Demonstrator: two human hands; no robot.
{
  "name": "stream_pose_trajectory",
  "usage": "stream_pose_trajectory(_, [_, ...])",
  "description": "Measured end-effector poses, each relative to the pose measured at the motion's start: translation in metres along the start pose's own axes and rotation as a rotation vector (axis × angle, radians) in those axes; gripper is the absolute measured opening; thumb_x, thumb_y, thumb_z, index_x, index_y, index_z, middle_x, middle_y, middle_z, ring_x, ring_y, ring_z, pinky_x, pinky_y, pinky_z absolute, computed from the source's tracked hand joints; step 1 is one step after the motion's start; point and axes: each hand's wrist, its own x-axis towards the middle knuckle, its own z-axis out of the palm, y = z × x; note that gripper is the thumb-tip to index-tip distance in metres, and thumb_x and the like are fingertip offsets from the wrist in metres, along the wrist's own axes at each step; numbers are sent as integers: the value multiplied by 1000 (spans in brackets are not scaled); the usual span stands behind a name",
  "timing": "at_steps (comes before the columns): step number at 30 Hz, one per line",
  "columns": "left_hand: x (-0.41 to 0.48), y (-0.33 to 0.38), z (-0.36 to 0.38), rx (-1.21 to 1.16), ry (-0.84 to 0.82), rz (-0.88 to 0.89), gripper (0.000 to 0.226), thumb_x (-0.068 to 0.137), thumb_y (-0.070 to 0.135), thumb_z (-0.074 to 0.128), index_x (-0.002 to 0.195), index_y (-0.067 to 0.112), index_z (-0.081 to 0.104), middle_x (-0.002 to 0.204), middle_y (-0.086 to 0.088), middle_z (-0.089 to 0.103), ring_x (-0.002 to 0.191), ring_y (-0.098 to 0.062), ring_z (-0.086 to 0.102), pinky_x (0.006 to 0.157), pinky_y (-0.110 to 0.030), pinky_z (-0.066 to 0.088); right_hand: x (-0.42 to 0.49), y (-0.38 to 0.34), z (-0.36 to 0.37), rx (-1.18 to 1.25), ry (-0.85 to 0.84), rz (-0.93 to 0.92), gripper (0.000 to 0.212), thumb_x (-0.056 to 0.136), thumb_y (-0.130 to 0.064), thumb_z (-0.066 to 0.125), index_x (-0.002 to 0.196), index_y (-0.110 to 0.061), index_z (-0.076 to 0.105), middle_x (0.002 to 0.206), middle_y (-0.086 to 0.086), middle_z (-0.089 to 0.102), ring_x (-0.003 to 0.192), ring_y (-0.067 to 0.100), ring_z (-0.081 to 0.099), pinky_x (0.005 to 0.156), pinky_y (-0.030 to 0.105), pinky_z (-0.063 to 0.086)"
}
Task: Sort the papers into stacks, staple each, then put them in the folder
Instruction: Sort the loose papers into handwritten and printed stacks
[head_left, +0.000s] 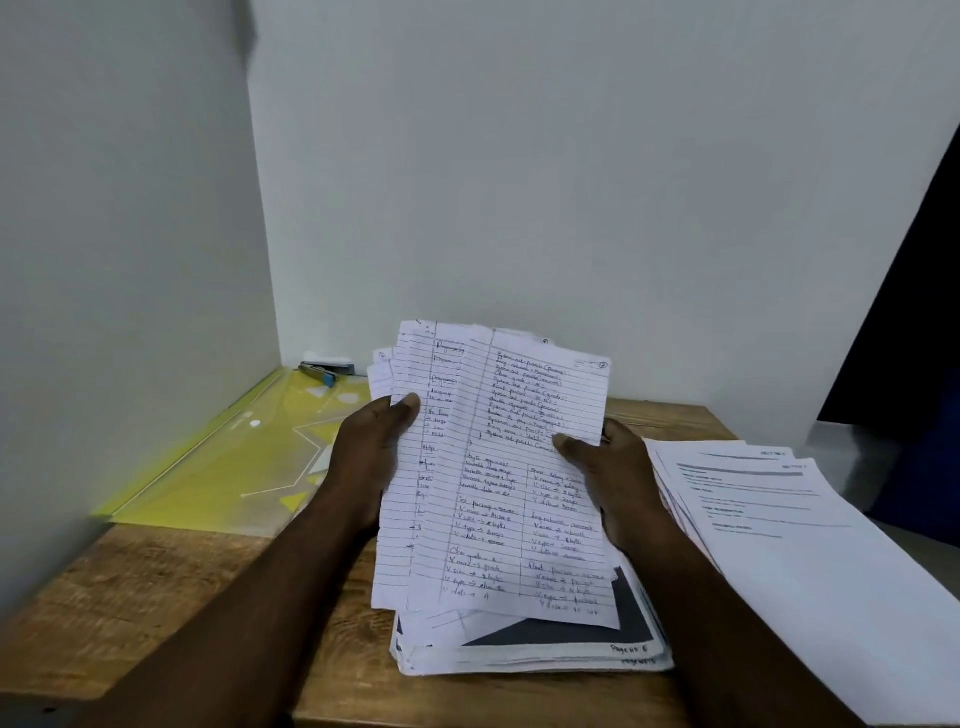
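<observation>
Left hand (371, 457) and right hand (618, 483) clamp the fanned handwritten sheets (498, 467) by their side edges, likely to sort them; folder (228, 457) waits aside.

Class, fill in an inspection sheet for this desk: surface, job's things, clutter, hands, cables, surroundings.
Surface: wooden table.
Job's things: handwritten sheets held fanned above a pile; printed stack at right; yellow folder at left, stapler at its far end.
Clutter: nothing seen.
Grippers: left hand and right hand each grip the sheets' side edges.
Cables: nothing seen.
Surroundings: white walls meet in a corner; dark shape at far right.
</observation>
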Motion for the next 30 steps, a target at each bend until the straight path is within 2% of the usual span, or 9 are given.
stream_pose_trajectory(1, [-1,1,1,4,-1,3,28,105,17,61,126,0,70,119,-16,78,109,-36,75,84,-41,63,-1,-1,0,1,-2,2,30,88,-8,82,116,-17,75,107,-6,81,102,16,77,97,42,59])
stream_pose_trajectory(5, [-2,0,4,1,-28,-9,28,103,15,65,127,2,70,123,-17,76,114,-36,74,97,-48,58,-3,-4,1,5,-2,-3,31,88,-8,83,116,-17,75,105,-7,81,98,12,78,85,30,58])
stream_pose_trajectory(8, [-2,-1,4,21,-26,-14,28,102,12,66,128,3,71,123,-15,77,114,-35,74,98,-49,58,-6,-7,0,11,-14,-5,31,88,-7,82,117,-16,75,105,-7,81,96,11,78,79,26,56])
stream_pose_trajectory(12, [-2,-2,2,47,-23,-8,27,100,8,68,126,2,71,122,-15,77,114,-35,74,98,-50,58,-9,-10,-1,51,-33,-2,31,88,-4,81,117,-12,74,107,-3,81,99,16,79,85,33,60])
stream_pose_trajectory(16, [-1,-3,1,71,-29,2,29,98,7,70,127,2,72,123,-14,77,114,-34,74,103,-54,56,-11,-11,-2,100,-60,20,34,87,-4,82,119,-9,72,109,3,81,101,25,79,93,49,61])
stream_pose_trajectory(19, [-3,-1,-1,64,-31,3,29,97,8,70,126,4,73,122,-13,77,114,-33,75,102,-52,56,-13,-13,-2,133,-83,8,38,85,-2,83,121,-8,70,112,6,80,103,28,78,98,56,59])
stream_pose_trajectory(22, [-3,0,-3,41,-33,20,31,94,12,72,125,6,74,123,-13,77,116,-34,74,101,-49,56,-14,-15,-2,155,-107,-26,42,85,0,82,124,-8,68,115,7,79,107,30,77,99,57,58])
stream_pose_trajectory(26, [-2,0,-5,18,-61,26,39,93,16,72,130,7,71,129,-14,75,121,-36,71,110,-60,50,-14,-18,-2,165,-106,-59,41,85,2,81,123,-8,67,114,8,80,106,30,77,99,58,58])
stream_pose_trajectory(30, [0,-1,-3,5,-65,23,39,93,15,71,131,9,71,130,-13,74,123,-36,70,112,-63,47,-13,-19,-3,178,-106,-56,42,86,3,80,125,-6,66,115,10,79,108,31,76,99,58,58])
